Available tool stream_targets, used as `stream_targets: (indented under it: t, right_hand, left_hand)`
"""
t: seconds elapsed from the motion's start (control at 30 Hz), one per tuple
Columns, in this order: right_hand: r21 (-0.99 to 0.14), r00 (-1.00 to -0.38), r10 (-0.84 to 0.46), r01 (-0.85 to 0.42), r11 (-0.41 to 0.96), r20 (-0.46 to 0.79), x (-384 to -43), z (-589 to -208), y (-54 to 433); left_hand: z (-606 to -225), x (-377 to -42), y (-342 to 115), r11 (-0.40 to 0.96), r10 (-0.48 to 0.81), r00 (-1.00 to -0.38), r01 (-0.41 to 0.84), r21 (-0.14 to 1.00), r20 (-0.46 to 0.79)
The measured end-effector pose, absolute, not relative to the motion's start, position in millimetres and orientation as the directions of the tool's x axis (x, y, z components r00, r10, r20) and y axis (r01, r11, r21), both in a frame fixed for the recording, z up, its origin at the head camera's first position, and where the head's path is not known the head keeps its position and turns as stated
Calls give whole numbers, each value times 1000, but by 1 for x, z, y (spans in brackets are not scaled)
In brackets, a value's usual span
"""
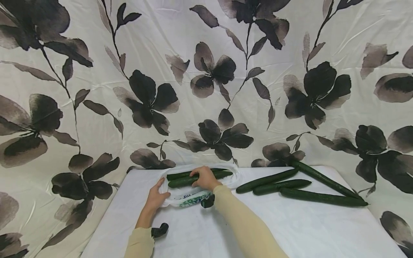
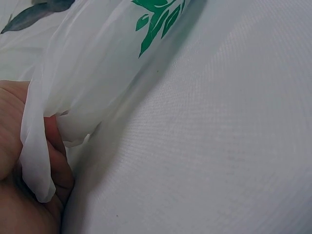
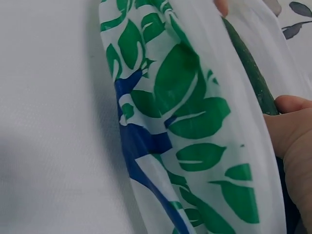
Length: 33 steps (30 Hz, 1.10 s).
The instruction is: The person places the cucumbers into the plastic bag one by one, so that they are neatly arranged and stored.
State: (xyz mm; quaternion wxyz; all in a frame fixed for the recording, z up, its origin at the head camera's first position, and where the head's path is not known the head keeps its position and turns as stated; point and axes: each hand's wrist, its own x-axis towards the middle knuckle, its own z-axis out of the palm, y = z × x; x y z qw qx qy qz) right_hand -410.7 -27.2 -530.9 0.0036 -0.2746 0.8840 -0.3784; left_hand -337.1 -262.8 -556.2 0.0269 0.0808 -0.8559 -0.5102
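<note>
A white plastic bag [image 1: 195,199] with green leaf and blue print lies with its mouth spread open at the far side of the table. Two long dark green cucumbers, a front cucumber [image 1: 179,183] and a back cucumber [image 1: 175,176], lie side by side inside it. My left hand [image 1: 155,197] holds the bag's left edge, and in the left wrist view a fold of the film runs between thumb and fingers. From above, my right hand [image 1: 206,178] grips the front cucumber, thumb on the near side. The right wrist view shows the thumb against a cucumber [image 3: 251,68] behind the printed bag wall [image 3: 190,112].
Several more cucumbers [image 1: 322,197] lie loosely grouped to the right of the bag, one slanting along the table's right edge. A white cloth covers the table [image 1: 193,236]. A floral curtain [image 1: 213,107] hangs directly behind it.
</note>
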Motion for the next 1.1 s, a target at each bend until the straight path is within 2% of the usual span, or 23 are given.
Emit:
stream_targets:
  t: [0.5,1.1]
  right_hand:
    - [-633,-841,-482,-516,577,246,-415,-540,-10]
    - [-666,-841,-447,-523,532,304,-411,-540,9]
  left_hand:
    - [-560,-335,-263,480,-161,-985,-127,868,-55]
    - [-559,-336,-263,489,-151,-987,-120,864,-52]
